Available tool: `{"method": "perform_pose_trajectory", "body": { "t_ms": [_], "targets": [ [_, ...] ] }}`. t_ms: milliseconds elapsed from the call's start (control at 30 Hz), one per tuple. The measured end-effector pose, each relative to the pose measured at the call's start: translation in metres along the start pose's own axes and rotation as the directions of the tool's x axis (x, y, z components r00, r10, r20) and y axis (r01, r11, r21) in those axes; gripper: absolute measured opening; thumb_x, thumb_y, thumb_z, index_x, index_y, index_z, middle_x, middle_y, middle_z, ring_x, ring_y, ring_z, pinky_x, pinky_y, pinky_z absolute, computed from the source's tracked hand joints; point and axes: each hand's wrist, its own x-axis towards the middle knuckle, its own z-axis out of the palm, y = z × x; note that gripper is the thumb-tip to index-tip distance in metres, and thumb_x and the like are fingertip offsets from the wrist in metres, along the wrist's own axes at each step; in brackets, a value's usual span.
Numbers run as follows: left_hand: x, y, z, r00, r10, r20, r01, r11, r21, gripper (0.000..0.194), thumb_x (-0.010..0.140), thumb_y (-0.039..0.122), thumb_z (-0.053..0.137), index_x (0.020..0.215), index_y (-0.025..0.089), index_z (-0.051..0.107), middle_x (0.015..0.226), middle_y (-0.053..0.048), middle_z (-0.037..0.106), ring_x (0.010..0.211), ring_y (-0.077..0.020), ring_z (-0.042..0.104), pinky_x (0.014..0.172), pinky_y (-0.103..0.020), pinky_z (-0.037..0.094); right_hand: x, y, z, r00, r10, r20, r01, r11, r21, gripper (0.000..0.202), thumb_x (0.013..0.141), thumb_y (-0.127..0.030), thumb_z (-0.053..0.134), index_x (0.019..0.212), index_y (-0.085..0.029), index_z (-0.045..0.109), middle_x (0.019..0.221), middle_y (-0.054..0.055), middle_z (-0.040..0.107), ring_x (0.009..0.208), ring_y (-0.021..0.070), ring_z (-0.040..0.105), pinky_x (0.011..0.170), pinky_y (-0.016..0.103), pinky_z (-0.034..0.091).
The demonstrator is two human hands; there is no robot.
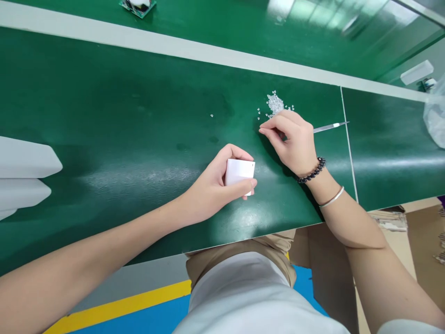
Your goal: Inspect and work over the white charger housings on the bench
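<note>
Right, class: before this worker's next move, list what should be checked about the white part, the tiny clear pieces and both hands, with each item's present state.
1. Left hand grips the white plastic part between thumb and fingers: ok.
2. Part lifted clear of the green belt: cannot tell.
3. Right hand at the pile of small clear pieces, fingertips pinched just below it: ok.
4. A clear piece actually held in those fingertips: cannot tell.
5. Pieces kept together: not ok, a stray piece lies apart to the left.
6. Slim tool within reach beside the right hand: ok.
</note>
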Motion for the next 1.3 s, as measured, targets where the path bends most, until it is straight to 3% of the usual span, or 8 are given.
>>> {"method": "perform_pose_trajectory", "body": {
  "t_ms": [100, 200, 400, 600, 867, 1167, 1300],
  "targets": [
    [0.0, 0.0, -0.002, 1.0, 0.01, 0.001, -0.01, 1.0, 0.009, 0.03, 0.086, 0.022, 0.069, 0.104, 0.019, 0.045, 0.08, 0.001, 0.063, 0.068, -0.0117, 0.063, 0.061, -0.024, 0.052, 0.0, 0.003, -0.001, 0.997, -0.01, 0.083, 0.019, 0.994, -0.105, 0.016, 0.095, -0.026, 0.059, 0.081, -0.021, 0.066, 0.086, 0.005, 0.068, 0.084, 0.0216, 0.062, 0.073, 0.035, 0.049],
    [0.0, -0.001, -0.004, 1.0, 0.018, 0.001, -0.018, 1.0, 0.012, 0.031, 0.085, 0.023, 0.07, 0.104, 0.019, 0.046, 0.084, 0.001, 0.062, 0.069, -0.012, 0.063, 0.061, -0.024, 0.053, -0.001, -0.001, -0.003, 0.992, 0.002, 0.125, 0.003, 0.999, -0.038, 0.013, 0.094, -0.024, 0.061, 0.084, -0.019, 0.069, 0.087, 0.004, 0.068, 0.078, 0.0186, 0.062, 0.069, 0.032, 0.049],
    [0.002, -0.001, -0.003, 1.0, 0.03, -0.002, -0.03, 0.999, 0.02, 0.029, 0.084, 0.022, 0.07, 0.103, 0.018, 0.048, 0.087, 0.001, 0.06, 0.069, -0.0115, 0.063, 0.059, -0.024, 0.054, 0.009, 0.008, 0.001, 0.99, 0.14, -0.008, -0.141, 0.99, -0.023, 0.01, 0.092, -0.019, 0.061, 0.087, -0.02, 0.069, 0.083, 0.003, 0.066, 0.077, 0.0191, 0.06, 0.076, 0.036, 0.05],
    [0.003, 0.0, 0.0, 0.999, 0.032, 0.001, -0.032, 0.999, 0.035, 0.03, 0.083, 0.023, 0.071, 0.103, 0.019, 0.048, 0.085, 0.001, 0.059, 0.07, -0.0124, 0.063, 0.059, -0.024, 0.054, 0.02, 0.016, 0.016, 0.962, 0.273, -0.031, -0.274, 0.96, -0.051, 0.011, 0.091, -0.02, 0.061, 0.081, -0.022, 0.064, 0.082, 0.003, 0.064, 0.077, 0.0202, 0.059, 0.081, 0.04, 0.052],
    [0.002, -0.001, 0.001, 1.0, 0.023, -0.003, -0.022, 0.999, 0.044, 0.034, 0.082, 0.027, 0.073, 0.104, 0.02, 0.048, 0.089, 0.0, 0.06, 0.071, -0.0136, 0.064, 0.059, -0.025, 0.053, 0.018, 0.023, 0.023, 0.981, 0.186, -0.049, -0.185, 0.983, 0.017, 0.013, 0.091, -0.031, 0.064, 0.08, -0.024, 0.063, 0.083, 0.004, 0.065, 0.081, 0.0219, 0.059, 0.081, 0.041, 0.053],
    [0.002, -0.001, 0.0, 1.0, 0.028, -0.012, -0.027, 0.997, 0.074, 0.034, 0.083, 0.026, 0.071, 0.107, 0.02, 0.048, 0.094, -0.001, 0.059, 0.073, -0.014, 0.065, 0.061, -0.026, 0.054, 0.022, 0.024, 0.02, 0.989, 0.148, 0.009, -0.147, 0.989, -0.03, 0.018, 0.09, -0.009, 0.058, 0.081, -0.025, 0.061, 0.089, 0.003, 0.066, 0.083, 0.0199, 0.059, 0.081, 0.037, 0.052],
    [0.002, -0.002, 0.0, 0.999, 0.032, -0.014, -0.031, 0.998, 0.061, 0.034, 0.084, 0.024, 0.07, 0.108, 0.019, 0.047, 0.094, -0.001, 0.06, 0.072, -0.0137, 0.065, 0.062, -0.026, 0.054, 0.02, 0.026, 0.019, 0.992, 0.122, -0.023, -0.122, 0.992, -0.012, 0.016, 0.092, -0.012, 0.058, 0.084, -0.025, 0.062, 0.089, 0.002, 0.067, 0.082, 0.0193, 0.06, 0.08, 0.035, 0.053]
  ]
}}
